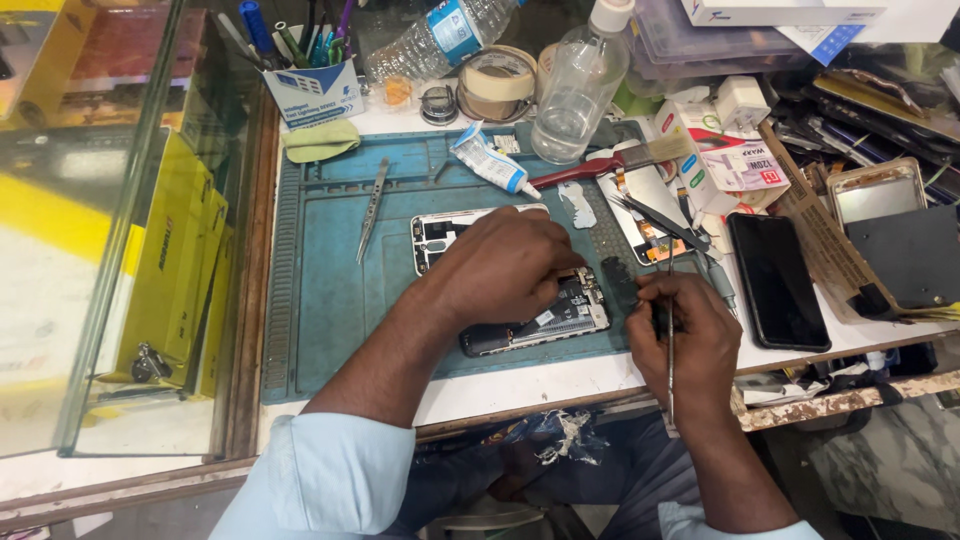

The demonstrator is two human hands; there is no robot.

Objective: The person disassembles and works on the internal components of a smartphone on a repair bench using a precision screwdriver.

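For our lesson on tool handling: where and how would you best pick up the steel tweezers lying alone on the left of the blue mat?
Grip the tweezers around the middle of their slim body, fingers pinching the two long sides from above. They lie flat on the mat, running near to far, with bare mat on both sides. Probably avoid the thin ends, which look harder to pinch.

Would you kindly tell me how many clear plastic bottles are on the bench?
2: a squat empty bottle standing behind the blue mat, and a labelled water bottle lying further back. Clutter may hide others.
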